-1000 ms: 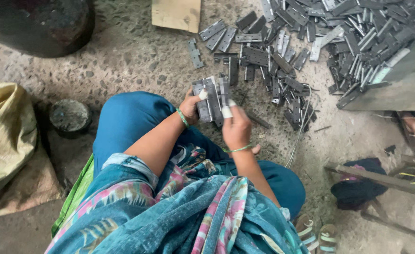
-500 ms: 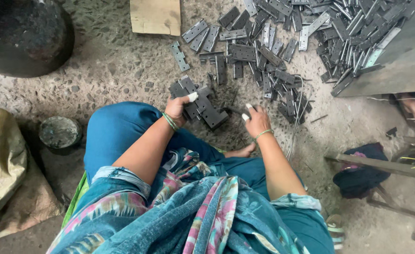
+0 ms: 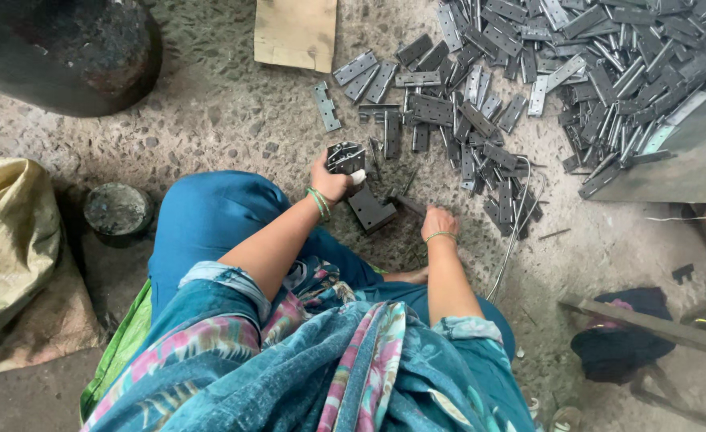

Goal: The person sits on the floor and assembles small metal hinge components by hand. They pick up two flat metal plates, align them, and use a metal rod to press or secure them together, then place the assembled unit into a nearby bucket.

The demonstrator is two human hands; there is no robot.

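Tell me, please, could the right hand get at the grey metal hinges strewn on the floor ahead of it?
Probably yes: the right hand rests empty on the floor, with the scattered hinges just beyond its fingers and nothing between.

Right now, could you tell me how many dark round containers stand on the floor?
2: a large dark drum at top left, and a small round tin beside the person's left knee. Others may be out of frame.

Left of the grey heap of flat metal hinges [image 3: 529,88] my hands find bare concrete floor [image 3: 225,112] (one stray hinge [image 3: 326,106] there); the black round drum [image 3: 65,52] blocks farther left.
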